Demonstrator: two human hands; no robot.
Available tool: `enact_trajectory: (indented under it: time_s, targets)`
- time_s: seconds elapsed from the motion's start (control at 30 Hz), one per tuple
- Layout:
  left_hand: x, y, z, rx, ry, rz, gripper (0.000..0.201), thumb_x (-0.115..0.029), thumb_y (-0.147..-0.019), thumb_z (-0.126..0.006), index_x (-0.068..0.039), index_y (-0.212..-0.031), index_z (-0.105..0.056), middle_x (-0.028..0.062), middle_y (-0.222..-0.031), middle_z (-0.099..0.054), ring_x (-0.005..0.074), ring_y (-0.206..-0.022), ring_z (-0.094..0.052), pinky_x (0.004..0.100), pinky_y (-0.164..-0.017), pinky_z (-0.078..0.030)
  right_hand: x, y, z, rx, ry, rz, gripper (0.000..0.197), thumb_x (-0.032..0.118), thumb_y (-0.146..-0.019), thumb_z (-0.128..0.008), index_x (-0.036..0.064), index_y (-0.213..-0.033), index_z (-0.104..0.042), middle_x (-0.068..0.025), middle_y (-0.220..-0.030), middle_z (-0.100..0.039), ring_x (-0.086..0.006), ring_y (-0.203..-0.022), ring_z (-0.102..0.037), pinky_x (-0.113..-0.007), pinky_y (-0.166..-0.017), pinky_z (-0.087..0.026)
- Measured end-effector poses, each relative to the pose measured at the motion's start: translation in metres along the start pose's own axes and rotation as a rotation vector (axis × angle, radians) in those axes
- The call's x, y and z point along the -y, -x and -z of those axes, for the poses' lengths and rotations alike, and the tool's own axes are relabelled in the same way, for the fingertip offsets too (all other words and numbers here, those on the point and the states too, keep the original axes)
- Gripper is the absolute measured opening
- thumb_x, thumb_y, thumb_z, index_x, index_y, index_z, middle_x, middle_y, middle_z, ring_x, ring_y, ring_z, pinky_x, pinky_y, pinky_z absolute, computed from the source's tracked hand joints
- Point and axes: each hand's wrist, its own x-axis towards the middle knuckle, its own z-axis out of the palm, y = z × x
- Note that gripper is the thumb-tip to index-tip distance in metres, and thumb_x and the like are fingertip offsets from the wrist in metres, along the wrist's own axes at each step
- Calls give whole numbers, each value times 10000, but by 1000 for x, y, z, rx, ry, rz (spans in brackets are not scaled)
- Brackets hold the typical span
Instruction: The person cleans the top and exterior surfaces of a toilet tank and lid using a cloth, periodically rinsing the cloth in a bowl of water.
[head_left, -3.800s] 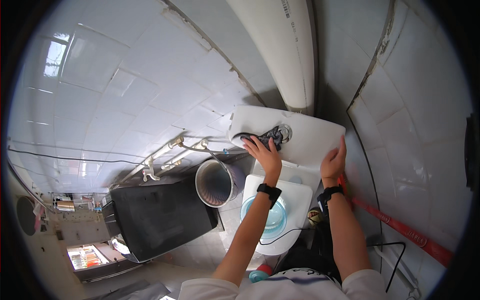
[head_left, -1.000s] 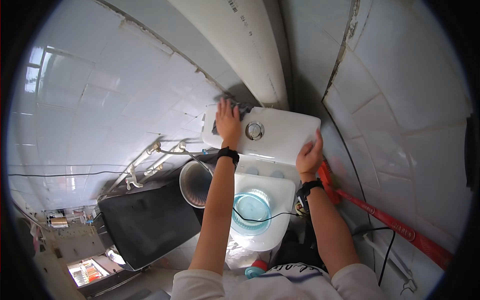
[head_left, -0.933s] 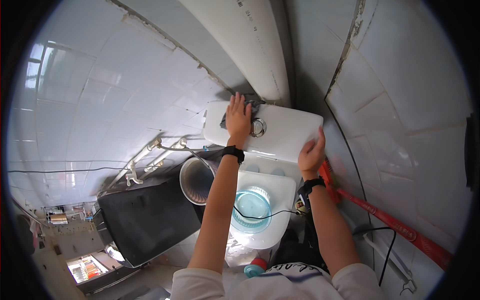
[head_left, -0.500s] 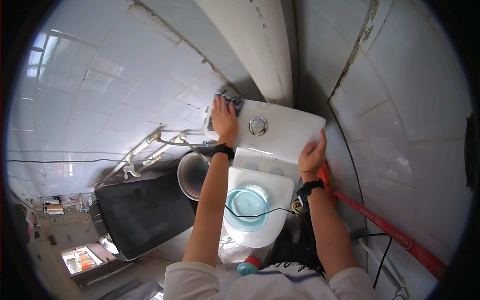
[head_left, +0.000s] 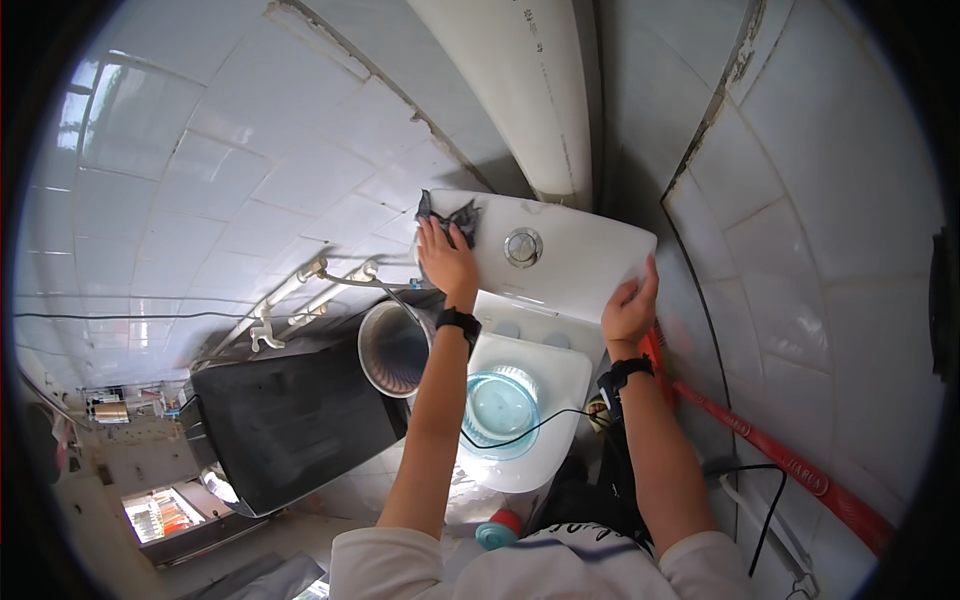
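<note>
My left hand [head_left: 447, 262] lies on the left end of the white toilet tank's lid [head_left: 580, 255]. Its fingers hold a crumpled dark cloth [head_left: 460, 215] down against the lid, with part of the cloth bunched beyond the fingertips. At the tank's right end, my right hand [head_left: 628, 312] rests against the edge, fingers extended and thumb apart, with no loose object in it. Between the hands is a round chrome flush button [head_left: 522, 247]. Below the tank, a clear blue basin [head_left: 502, 410] sits on the closed toilet lid [head_left: 560, 385], crossed by a black cord.
A round bin [head_left: 393, 350] and a large black box-like thing [head_left: 295, 420] stand left of the toilet. Pipes with a tap [head_left: 266, 336] run along the left wall. A red pole [head_left: 760, 440] leans on the right; a thick white pipe [head_left: 520, 90] rises behind the tank.
My left hand has shifted slightly down the lid's left end, and more of the cloth shows above its fingers. My right hand stays at the tank's right edge. The view has shifted slightly.
</note>
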Motion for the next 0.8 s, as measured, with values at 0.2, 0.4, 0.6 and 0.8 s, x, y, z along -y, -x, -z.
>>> enact_trajectory:
  time_s: [0.2, 0.4, 0.6, 0.8]
  targets:
    - [-69, 102, 25, 20, 362, -66, 441, -123, -848, -542, -1, -1265, -465, 166, -1374, -400, 363, -1282, -335, 474, -1029, -252, 5, -2, 5, -21, -5, 31, 432, 9, -835, -421, 4, -1267, -418, -243, -1244, -483, -391, -1133, -491, -406, -953, -419]
    - [-108, 128, 49, 323, 464, -339, 437, -143, -816, -572, -38, -1236, -507, 121, -1362, -427, 310, -1275, -367, 485, -1019, -271, 6, -3, 8, -6, 3, 1, 431, 21, -839, -427, -3, -1269, -414, -237, -1239, -490, -385, -1136, -489, -403, -950, -417]
    - [-155, 78, 29, 321, 478, -544, 421, -224, -828, -567, -22, -1195, -528, 117, -1328, -459, 292, -1236, -413, 395, -1002, -341, 2, -3, 5, -5, 21, 23, 434, 24, -834, -415, -11, -1267, -410, -237, -1239, -488, -381, -1140, -484, -405, -957, -408]
    - [-160, 77, 31, 400, 588, -658, 391, -228, -831, -563, -44, -1176, -552, 102, -1316, -475, 279, -1212, -440, 396, -990, -363, 1, -2, 4, 35, 24, -29, 438, 26, -828, -397, -6, -1265, -410, -239, -1250, -476, -387, -1144, -476, -413, -958, -405]
